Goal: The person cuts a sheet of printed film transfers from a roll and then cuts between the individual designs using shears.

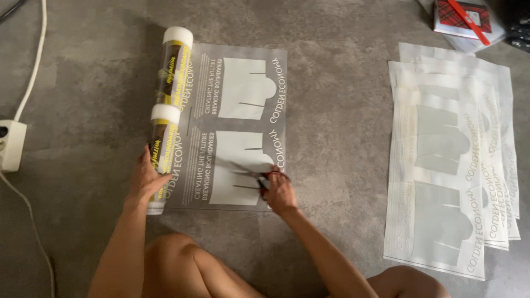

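Note:
A sheet of clear printed film [237,124] lies unrolled on the grey floor, with white shirt shapes and lettering on it. At its left edge lie two rolls [168,94] of the same film, end to end, with white caps. My left hand [144,179] rests on the nearer roll, holding it down. My right hand [279,190] grips red-handled scissors [264,181] at the sheet's lower right part, blades pointing left into the film over the nearer shirt shape.
A stack of cut film sheets [452,160] lies to the right. A white power strip [11,144] with cable sits at the left edge. A red tartan packet [464,16] lies at the top right. My knees are at the bottom.

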